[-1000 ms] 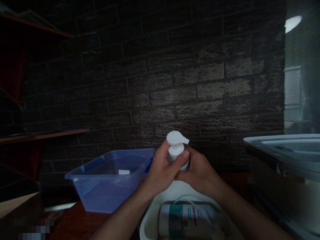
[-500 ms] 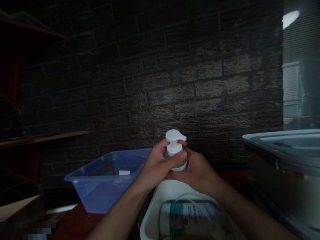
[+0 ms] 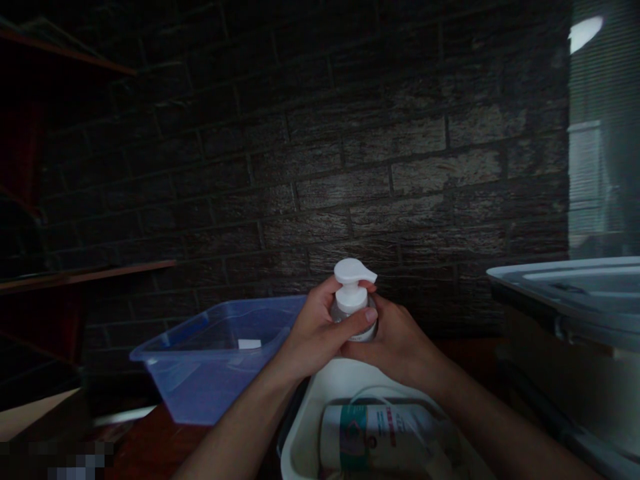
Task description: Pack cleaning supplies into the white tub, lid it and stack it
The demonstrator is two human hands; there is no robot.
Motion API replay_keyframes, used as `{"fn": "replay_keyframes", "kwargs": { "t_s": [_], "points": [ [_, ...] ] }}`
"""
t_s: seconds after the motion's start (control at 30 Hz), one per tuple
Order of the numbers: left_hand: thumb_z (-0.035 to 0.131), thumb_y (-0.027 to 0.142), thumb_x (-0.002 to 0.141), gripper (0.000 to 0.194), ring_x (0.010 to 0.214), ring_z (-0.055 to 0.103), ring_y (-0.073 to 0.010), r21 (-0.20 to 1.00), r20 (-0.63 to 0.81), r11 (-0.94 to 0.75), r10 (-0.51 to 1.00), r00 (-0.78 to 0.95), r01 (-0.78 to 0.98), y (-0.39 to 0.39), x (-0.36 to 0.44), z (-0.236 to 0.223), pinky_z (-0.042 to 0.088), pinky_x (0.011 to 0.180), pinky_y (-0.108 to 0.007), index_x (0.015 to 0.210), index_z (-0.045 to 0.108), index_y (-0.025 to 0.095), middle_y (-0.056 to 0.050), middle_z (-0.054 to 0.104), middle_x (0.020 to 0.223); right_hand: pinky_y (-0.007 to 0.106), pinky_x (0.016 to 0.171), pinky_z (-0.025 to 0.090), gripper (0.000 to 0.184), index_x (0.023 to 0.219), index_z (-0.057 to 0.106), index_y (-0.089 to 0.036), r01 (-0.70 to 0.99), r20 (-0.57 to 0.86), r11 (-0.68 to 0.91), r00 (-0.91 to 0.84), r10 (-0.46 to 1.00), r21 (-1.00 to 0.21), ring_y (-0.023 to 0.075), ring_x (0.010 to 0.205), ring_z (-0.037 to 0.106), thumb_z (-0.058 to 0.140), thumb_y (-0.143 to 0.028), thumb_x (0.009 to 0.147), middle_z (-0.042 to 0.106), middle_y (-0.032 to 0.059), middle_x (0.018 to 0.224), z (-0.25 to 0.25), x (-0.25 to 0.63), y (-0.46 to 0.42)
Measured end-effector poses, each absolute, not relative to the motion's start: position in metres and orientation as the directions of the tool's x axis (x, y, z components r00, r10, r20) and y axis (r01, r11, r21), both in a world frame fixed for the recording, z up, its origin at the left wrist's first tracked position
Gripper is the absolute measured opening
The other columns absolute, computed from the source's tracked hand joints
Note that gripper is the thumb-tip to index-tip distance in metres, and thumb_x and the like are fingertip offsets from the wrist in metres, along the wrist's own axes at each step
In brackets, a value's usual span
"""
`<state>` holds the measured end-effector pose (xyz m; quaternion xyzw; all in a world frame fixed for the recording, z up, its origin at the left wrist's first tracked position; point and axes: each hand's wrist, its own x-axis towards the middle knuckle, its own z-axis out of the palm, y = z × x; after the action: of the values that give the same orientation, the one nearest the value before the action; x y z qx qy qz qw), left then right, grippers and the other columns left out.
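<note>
A pump bottle (image 3: pixel 351 297) with a white pump head and a see-through body stands upright between my two hands. My left hand (image 3: pixel 317 327) wraps round its left side, the thumb lying across the front of the body. From the right, my right hand (image 3: pixel 397 337) closes round the bottle, with its fingers partly hidden behind it. The spout points right. Below my hands is a white bin (image 3: pixel 300 447), and a larger white bottle (image 3: pixel 385 433) with a green-and-white label lies on its side in it. A thin clear loop passes above that bottle.
A see-through blue plastic tub (image 3: pixel 195 393) with a small white label stands to the left. On the right is a lidded storage box (image 3: pixel 565 320). Shelves (image 3: pixel 90 277) line the left, and a dark brick wall (image 3: pixel 320 167) rises behind.
The pump bottle and both hands have shifted very slightly to the right. My grip on it looks the same.
</note>
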<state>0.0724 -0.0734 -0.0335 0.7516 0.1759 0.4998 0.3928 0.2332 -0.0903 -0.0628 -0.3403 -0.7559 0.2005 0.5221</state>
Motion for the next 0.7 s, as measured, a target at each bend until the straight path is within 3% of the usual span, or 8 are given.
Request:
{"fn": "replay_keyframes", "kwargs": {
  "t_s": [0.33, 0.53, 0.7],
  "points": [
    [0.081, 0.025, 0.086, 0.038, 0.11, 0.06, -0.0207, 0.775, 0.608, -0.611, 0.65, 0.457, -0.161, -0.0751, 0.0726, -0.0333, 0.046, 0.094, -0.029, 0.122, 0.068, 0.021, -0.006, 0.068, 0.119, 0.034, 0.081, 0.056, 0.052, 0.117, 0.068, -0.027, 0.316, 0.627, 0.667, -0.23, 0.744, -0.675, 0.0236, 0.098, 0.072, 0.087, -0.038, 0.07, 0.075, -0.0016, 0.109, -0.0639, 0.2335, -0.0898],
    [0.066, 0.026, 0.091, 0.032, 0.11, 0.063, -0.0215, 0.778, 0.624, -0.564, 0.641, 0.446, -0.278, -0.0725, 0.0718, -0.0347, 0.045, 0.095, -0.029, 0.123, 0.071, 0.023, -0.004, 0.073, 0.12, 0.032, 0.078, 0.054, 0.053, 0.115, 0.066, -0.025, 0.337, 0.595, 0.639, -0.236, 0.768, -0.692, 0.0228, 0.094, 0.072, 0.088, -0.042, 0.07, 0.074, -0.001, 0.105, -0.0654, 0.2341, -0.088],
    [0.06, 0.025, 0.094, 0.03, 0.123, 0.059, -0.0238, 0.804, 0.594, -0.538, 0.699, 0.398, -0.255, -0.071, 0.0708, -0.0372, 0.04, 0.104, -0.031, 0.119, 0.076, 0.024, -0.003, 0.072, 0.128, 0.032, 0.076, 0.053, 0.053, 0.115, 0.066, -0.027, 0.352, 0.592, 0.631, -0.225, 0.774, -0.691, 0.0227, 0.094, 0.072, 0.088, -0.042, 0.069, 0.074, -0.0021, 0.104, -0.0641, 0.2351, -0.0886]
  ]
}}
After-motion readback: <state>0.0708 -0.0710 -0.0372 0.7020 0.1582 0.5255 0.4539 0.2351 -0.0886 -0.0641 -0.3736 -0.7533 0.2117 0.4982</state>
